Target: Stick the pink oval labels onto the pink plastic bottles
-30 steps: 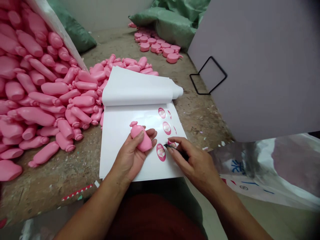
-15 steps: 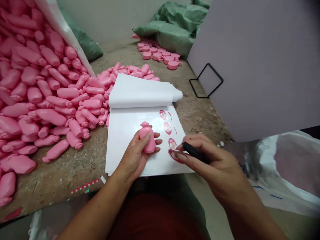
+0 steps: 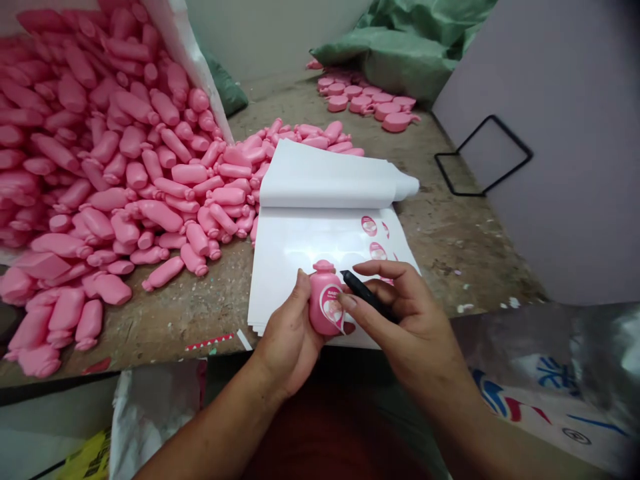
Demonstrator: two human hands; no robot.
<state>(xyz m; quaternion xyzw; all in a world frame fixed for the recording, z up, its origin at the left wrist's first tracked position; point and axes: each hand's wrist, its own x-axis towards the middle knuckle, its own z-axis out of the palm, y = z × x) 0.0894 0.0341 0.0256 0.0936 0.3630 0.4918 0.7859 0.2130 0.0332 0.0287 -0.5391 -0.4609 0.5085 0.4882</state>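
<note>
My left hand (image 3: 295, 333) holds a small pink bottle (image 3: 321, 293) upright, thumb along its left side. On the bottle's front lies an oval pink and white sticker (image 3: 332, 308), its lower right edge standing off the surface. My right hand (image 3: 400, 307) grips a black pen-like tool (image 3: 367, 293), and its thumb touches the sticker's right side. Beneath both hands is a stack of white sheets (image 3: 283, 267), the upper ones folded back. A column of oval stickers (image 3: 369, 226) remains on the right part of the top sheet.
A large heap of pink bottles (image 3: 160, 213) spills from a white sack at the left. Round pink pieces (image 3: 399, 121) lie at the back beside green cloth (image 3: 410, 60). A black wire stand (image 3: 484, 157) is at the right, and plastic bags hang below the table's edge.
My right hand has moved from the sheet to the bottle, bringing a sticker onto its front. The bottle is more upright. The view has shifted, so the scene sits further right.
</note>
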